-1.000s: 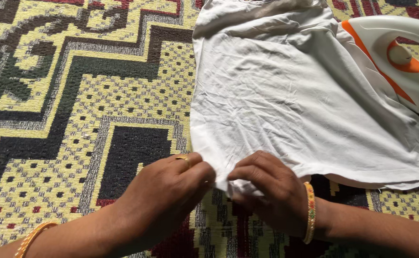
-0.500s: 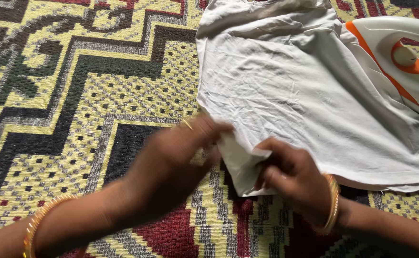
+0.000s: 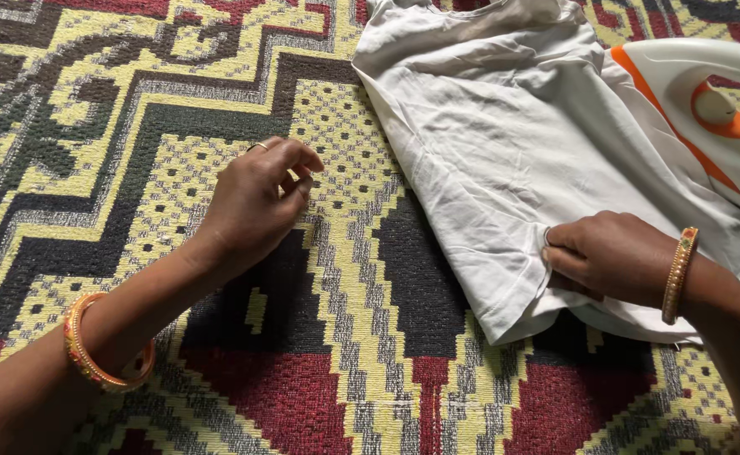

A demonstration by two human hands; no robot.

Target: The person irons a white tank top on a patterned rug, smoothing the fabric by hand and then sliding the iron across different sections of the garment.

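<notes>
White shirt (image 3: 505, 143) lies wrinkled on patterned rug (image 3: 134, 126), upper right; right hand (image 3: 610, 257) pinches its lower hem, fingers curled into the cloth; left hand (image 3: 256, 202) off the shirt, over the rug, fingers loosely curled, holding nothing; white-and-orange iron (image 3: 707, 118) rests on shirt's right edge.

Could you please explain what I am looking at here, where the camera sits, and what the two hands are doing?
There is no machine: a person works with bare hands, and the single camera is worn on their head, looking down. A white garment lies on a patterned woven rug. The right hand pinches the garment's lower edge in its grip. The left hand is loosely curled over the rug, apart from the cloth, holding nothing visible. A white and orange iron rests on the garment's far right side. Both wrists wear bangles.
</notes>
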